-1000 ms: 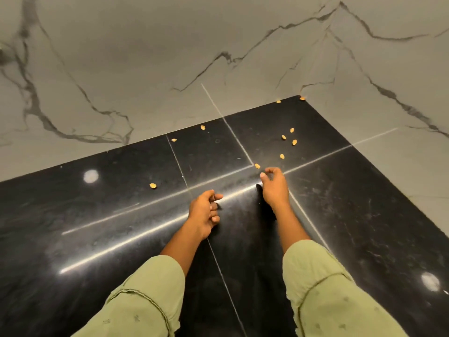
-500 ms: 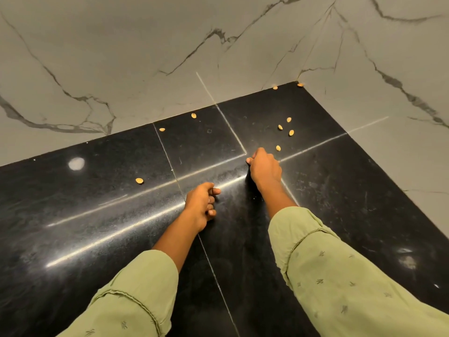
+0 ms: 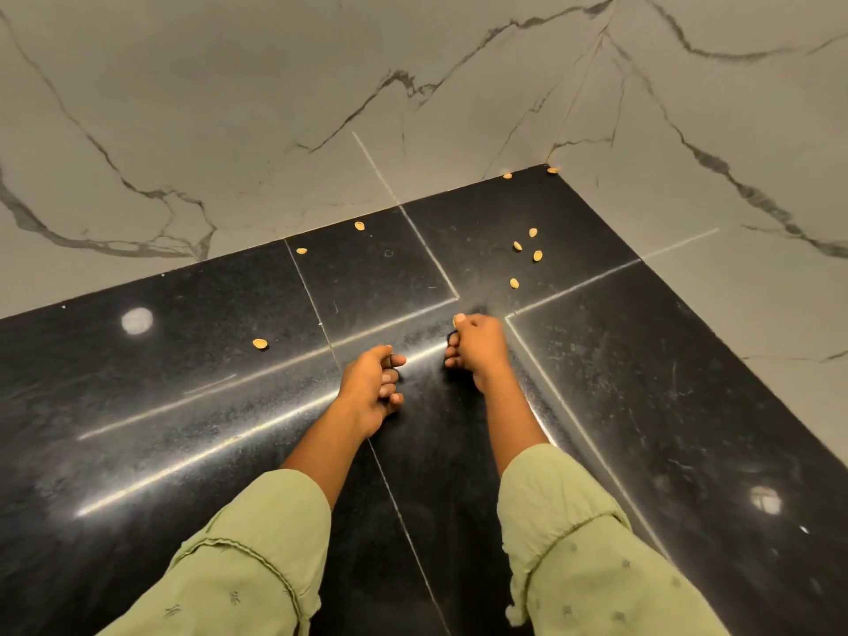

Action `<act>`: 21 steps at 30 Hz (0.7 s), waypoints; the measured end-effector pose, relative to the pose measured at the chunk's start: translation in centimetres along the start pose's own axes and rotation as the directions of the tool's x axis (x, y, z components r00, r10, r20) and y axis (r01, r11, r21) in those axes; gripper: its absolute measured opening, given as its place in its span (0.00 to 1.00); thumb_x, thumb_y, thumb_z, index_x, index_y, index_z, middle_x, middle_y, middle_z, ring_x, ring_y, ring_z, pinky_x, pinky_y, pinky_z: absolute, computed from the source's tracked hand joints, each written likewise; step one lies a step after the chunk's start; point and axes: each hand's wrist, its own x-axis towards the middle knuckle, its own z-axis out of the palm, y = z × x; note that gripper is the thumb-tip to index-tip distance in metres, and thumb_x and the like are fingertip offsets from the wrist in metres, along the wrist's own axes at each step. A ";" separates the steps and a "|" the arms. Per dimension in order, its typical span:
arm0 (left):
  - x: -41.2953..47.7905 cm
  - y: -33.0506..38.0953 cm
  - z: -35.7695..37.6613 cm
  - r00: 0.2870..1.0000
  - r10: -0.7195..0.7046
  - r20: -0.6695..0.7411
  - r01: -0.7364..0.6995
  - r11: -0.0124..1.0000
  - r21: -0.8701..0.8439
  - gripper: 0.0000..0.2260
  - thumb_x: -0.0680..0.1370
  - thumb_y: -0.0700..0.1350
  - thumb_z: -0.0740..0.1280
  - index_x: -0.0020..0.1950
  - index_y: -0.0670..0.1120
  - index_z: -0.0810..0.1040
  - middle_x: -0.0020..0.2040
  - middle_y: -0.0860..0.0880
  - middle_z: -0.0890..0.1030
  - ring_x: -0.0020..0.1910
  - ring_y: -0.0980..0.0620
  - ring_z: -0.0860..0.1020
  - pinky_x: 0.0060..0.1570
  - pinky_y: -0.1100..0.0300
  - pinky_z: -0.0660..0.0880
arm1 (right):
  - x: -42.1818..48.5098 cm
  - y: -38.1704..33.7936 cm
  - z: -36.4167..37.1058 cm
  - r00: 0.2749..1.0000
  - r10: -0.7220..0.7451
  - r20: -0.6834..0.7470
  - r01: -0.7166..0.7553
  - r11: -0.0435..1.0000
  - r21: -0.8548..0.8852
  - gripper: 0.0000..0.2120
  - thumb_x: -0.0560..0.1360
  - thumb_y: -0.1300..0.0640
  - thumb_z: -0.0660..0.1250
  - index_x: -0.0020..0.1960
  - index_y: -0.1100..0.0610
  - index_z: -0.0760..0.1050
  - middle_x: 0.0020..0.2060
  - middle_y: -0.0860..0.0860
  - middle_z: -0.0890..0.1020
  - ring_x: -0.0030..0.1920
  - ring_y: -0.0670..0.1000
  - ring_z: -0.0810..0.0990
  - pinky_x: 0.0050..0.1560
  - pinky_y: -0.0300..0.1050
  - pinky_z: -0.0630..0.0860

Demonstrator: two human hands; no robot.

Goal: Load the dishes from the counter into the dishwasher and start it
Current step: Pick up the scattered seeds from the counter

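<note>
Black counter: fingers of the right hand pinch a seed; left hand curled, contents hidden.

Black speckled counter, pale seam lines. Grey-white marble wall, dark veins. Seeds yellow-tan. My sleeves pale green, small darker motifs.

seeds loose ahead of me, four bunched near corner | single seed apart on my left | black polished slab beneath, seams showing | grey veined marble walls meeting at corner | two round light glints
</note>
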 end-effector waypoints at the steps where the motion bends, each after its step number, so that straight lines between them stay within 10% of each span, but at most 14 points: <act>1: -0.3 0.0 0.1 1.000 0.001 0.016 0.000 0.999 -0.049 0.14 0.84 0.48 0.58 0.43 0.43 0.74 0.21 0.53 0.63 0.18 0.57 0.59 0.20 0.65 0.60 | -0.7 0.2 0.2 0.996 0.047 0.082 -0.062 0.981 0.186 0.11 0.83 0.58 0.56 0.43 0.59 0.70 0.32 0.55 0.72 0.29 0.53 0.77 0.26 0.43 0.75; 7: -2.4 0.4 -2.8 0.996 0.064 0.068 -0.030 0.908 -0.418 0.21 0.84 0.53 0.54 0.49 0.40 0.79 0.28 0.48 0.75 0.25 0.53 0.74 0.29 0.61 0.75 | -4.8 0.5 4.0 0.930 0.090 0.356 -0.286 0.786 0.548 0.12 0.79 0.63 0.54 0.41 0.62 0.72 0.27 0.55 0.77 0.28 0.54 0.81 0.26 0.40 0.78; 15: -3.1 3.1 -9.8 0.987 0.108 -0.121 -0.158 0.814 -0.559 0.22 0.85 0.53 0.52 0.50 0.41 0.80 0.27 0.50 0.71 0.24 0.55 0.68 0.28 0.61 0.69 | -6.3 -0.8 10.3 0.894 0.146 0.424 -0.310 0.883 0.351 0.27 0.81 0.36 0.51 0.42 0.58 0.71 0.26 0.53 0.71 0.19 0.46 0.66 0.18 0.33 0.56; 18: -2.5 4.5 -11.6 0.962 0.104 -0.254 -0.226 0.825 -0.518 0.18 0.85 0.51 0.54 0.44 0.43 0.77 0.23 0.52 0.62 0.18 0.56 0.58 0.20 0.66 0.58 | -6.3 -1.0 12.5 0.874 0.189 0.448 -0.341 0.895 0.287 0.29 0.79 0.32 0.49 0.41 0.57 0.69 0.23 0.50 0.67 0.17 0.44 0.60 0.16 0.31 0.52; 21: -1.6 5.4 -12.9 0.828 0.282 -0.485 -0.373 0.922 -0.101 0.12 0.82 0.48 0.63 0.41 0.46 0.76 0.28 0.51 0.67 0.25 0.53 0.64 0.24 0.62 0.61 | -6.4 -1.4 14.1 0.878 0.202 0.435 -0.322 0.920 0.223 0.26 0.81 0.35 0.51 0.38 0.55 0.66 0.22 0.47 0.63 0.18 0.44 0.59 0.17 0.32 0.51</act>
